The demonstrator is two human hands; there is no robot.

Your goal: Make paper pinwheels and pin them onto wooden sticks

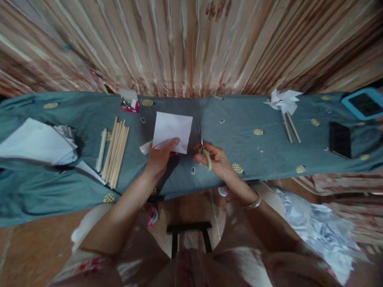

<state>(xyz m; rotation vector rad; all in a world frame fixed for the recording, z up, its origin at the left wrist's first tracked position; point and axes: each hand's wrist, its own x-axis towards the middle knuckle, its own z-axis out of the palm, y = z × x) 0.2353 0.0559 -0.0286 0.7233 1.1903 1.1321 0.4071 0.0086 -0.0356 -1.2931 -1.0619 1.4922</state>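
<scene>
My left hand (pixel 161 157) grips a square white sheet of paper (pixel 172 128) by its lower edge, thumb on top and fingers beneath. What looks like a cut or crease line runs in from the sheet's lower left. My right hand (pixel 214 157) holds a pair of scissors (pixel 204 153) with pale green handles. Their blades point away from me, just right of the paper and apart from it; whether the blades are parted is hard to make out. A small pale item (pixel 146 147) lies partly hidden beside my left hand.
Wooden sticks (pixel 115 153), a whitish tube (pixel 101 149), a paper stack (pixel 38 143) and an opened box of metal pins (pixel 129 101) lie left. To the right are paper pinwheels (pixel 284 101) on sticks, a dark flat object (pixel 340 139) and a blue-framed tablet (pixel 365 103). A curtain (pixel 179 48) hangs behind.
</scene>
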